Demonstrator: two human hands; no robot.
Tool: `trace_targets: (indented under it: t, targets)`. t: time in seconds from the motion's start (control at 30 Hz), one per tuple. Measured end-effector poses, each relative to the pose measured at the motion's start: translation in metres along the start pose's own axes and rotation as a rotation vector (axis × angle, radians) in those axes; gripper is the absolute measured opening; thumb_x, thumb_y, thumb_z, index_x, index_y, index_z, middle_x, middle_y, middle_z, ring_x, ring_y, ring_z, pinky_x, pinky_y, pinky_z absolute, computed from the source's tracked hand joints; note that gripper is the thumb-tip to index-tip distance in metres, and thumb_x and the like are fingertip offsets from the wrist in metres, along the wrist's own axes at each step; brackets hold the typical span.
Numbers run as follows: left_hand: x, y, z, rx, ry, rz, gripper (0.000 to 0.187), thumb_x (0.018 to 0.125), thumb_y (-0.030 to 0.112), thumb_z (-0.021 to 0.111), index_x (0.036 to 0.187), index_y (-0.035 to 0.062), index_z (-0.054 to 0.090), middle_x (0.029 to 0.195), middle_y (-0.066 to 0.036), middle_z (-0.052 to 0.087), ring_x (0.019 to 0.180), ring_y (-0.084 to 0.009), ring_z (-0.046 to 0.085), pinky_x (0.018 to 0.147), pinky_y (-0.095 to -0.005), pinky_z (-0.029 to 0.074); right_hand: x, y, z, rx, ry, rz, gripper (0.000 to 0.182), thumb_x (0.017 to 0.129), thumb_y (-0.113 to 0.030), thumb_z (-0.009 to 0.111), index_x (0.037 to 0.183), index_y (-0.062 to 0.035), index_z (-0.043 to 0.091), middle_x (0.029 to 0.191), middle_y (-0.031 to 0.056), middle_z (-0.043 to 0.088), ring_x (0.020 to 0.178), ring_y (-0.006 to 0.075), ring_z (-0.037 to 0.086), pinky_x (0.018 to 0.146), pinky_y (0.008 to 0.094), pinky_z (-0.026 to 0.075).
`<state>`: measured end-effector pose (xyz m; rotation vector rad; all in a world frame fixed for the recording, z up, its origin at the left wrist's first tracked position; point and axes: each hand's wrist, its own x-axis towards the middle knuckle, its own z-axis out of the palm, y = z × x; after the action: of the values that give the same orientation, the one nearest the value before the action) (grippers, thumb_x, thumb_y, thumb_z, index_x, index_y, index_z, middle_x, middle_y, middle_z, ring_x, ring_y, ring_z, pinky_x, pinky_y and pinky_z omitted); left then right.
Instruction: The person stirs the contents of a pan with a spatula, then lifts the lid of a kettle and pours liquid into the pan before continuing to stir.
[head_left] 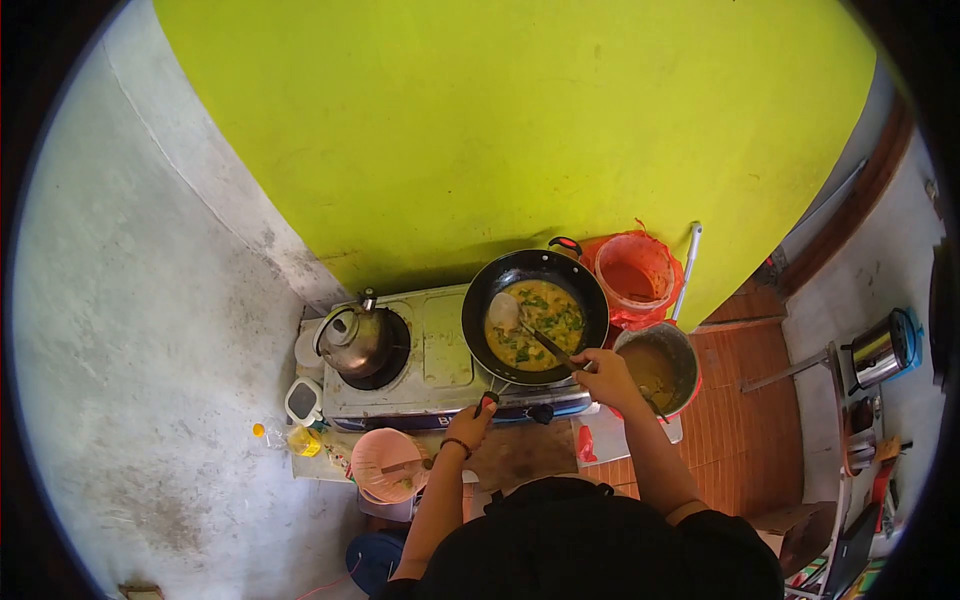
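Note:
A black wok (590,292) sits on the right burner of a two-burner gas stove (440,350), filled with a yellow egg mix with green bits. My right hand (603,376) grips the handle of a metal ladle (507,312) whose bowl rests in the mix at the wok's left side. My left hand (472,418) holds the wok's red-tipped handle (487,402) at the stove's front edge. A steel kettle (352,338) stands on the left burner.
A metal pot (672,350) with brownish batter stands right of the wok. Behind it is a red bucket (636,272). A pink bowl (385,464), an oil bottle (290,438) and a small white container (303,400) lie front left. The yellow-green wall rises just behind the stove.

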<state>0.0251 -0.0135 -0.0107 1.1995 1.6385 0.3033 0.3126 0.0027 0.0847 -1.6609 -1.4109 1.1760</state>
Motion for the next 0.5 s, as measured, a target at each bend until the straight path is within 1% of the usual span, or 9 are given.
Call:
trace_targets:
  t: [0.07, 0.13, 0.2, 0.27, 0.37, 0.4, 0.47, 0.5]
  targets:
    - [-0.003, 0.003, -0.001, -0.015, -0.001, 0.014, 0.056, 0.088, 0.058, 0.053, 0.085, 0.0033, 0.065, 0.068, -0.010, 0.062, 0.059, -0.0212, 0.061, 0.059, -0.0337, 0.047, 0.008, 0.008, 0.006, -0.184, 0.035, -0.116, 0.030, 0.076, -0.011, 0.067, 0.104, -0.0001, 0.067, 0.076, 0.0139, 0.066, 0.066, 0.0239, 0.063, 0.061, 0.0340, 0.048]
    - [-0.003, 0.003, -0.001, -0.004, 0.009, 0.028, 0.056, 0.088, 0.058, 0.053, 0.085, 0.0033, 0.065, 0.068, -0.010, 0.062, 0.059, -0.0211, 0.061, 0.059, -0.0337, 0.047, 0.010, 0.006, 0.009, -0.295, 0.063, -0.161, 0.031, 0.075, -0.013, 0.068, 0.104, -0.0010, 0.067, 0.090, 0.0179, 0.069, 0.085, 0.0323, 0.067, 0.077, 0.0386, 0.052]
    - [-0.003, 0.003, -0.001, 0.003, 0.010, 0.022, 0.056, 0.088, 0.058, 0.054, 0.085, 0.0032, 0.065, 0.067, -0.009, 0.061, 0.059, -0.0210, 0.061, 0.058, -0.0337, 0.047, 0.010, 0.000, 0.009, -0.333, 0.082, -0.135, 0.032, 0.074, -0.015, 0.067, 0.103, -0.0015, 0.068, 0.098, 0.0190, 0.068, 0.098, 0.0366, 0.063, 0.086, 0.0405, 0.049]
    - [-0.004, 0.005, -0.001, 0.006, 0.002, -0.008, 0.055, 0.088, 0.057, 0.054, 0.085, 0.0031, 0.065, 0.067, -0.009, 0.061, 0.059, -0.0207, 0.061, 0.058, -0.0337, 0.047, 0.013, 0.003, 0.009, -0.331, 0.148, -0.164, 0.032, 0.075, -0.015, 0.066, 0.105, -0.0039, 0.068, 0.097, 0.0187, 0.068, 0.096, 0.0360, 0.064, 0.084, 0.0410, 0.050]
    - [0.003, -0.003, 0.002, 0.053, 0.040, 0.066, 0.055, 0.088, 0.057, 0.054, 0.085, 0.0030, 0.065, 0.067, -0.009, 0.061, 0.058, -0.0214, 0.060, 0.056, -0.0340, 0.047, 0.010, -0.006, 0.005, -0.368, 0.238, -0.146, 0.033, 0.076, -0.015, 0.065, 0.108, -0.0089, 0.067, 0.096, 0.0177, 0.068, 0.093, 0.0350, 0.065, 0.082, 0.0422, 0.051]
    - [0.003, -0.003, 0.002, 0.037, 0.033, 0.064, 0.055, 0.088, 0.057, 0.054, 0.086, 0.0031, 0.065, 0.067, -0.009, 0.061, 0.058, -0.0216, 0.060, 0.056, -0.0342, 0.046, 0.009, -0.010, 0.004, -0.387, 0.268, -0.130, 0.033, 0.076, -0.015, 0.064, 0.109, -0.0109, 0.067, 0.096, 0.0172, 0.068, 0.093, 0.0346, 0.065, 0.082, 0.0426, 0.052]
    - [0.003, -0.003, 0.001, 0.010, 0.017, 0.060, 0.056, 0.088, 0.058, 0.054, 0.087, 0.0032, 0.065, 0.066, -0.010, 0.061, 0.056, -0.0220, 0.060, 0.056, -0.0346, 0.046, 0.016, 0.003, 0.003, -0.510, 0.304, -0.176, 0.034, 0.076, -0.015, 0.064, 0.110, -0.0140, 0.067, 0.095, 0.0160, 0.069, 0.091, 0.0337, 0.065, 0.080, 0.0433, 0.052]
    - [0.001, 0.001, 0.000, 0.007, 0.013, 0.047, 0.057, 0.087, 0.059, 0.054, 0.086, 0.0025, 0.065, 0.066, -0.010, 0.060, 0.058, -0.0215, 0.059, 0.057, -0.0346, 0.046, 0.020, 0.008, 0.003, -0.572, 0.324, -0.198, 0.035, 0.076, -0.015, 0.064, 0.111, -0.0155, 0.067, 0.094, 0.0154, 0.069, 0.090, 0.0333, 0.065, 0.079, 0.0437, 0.052]
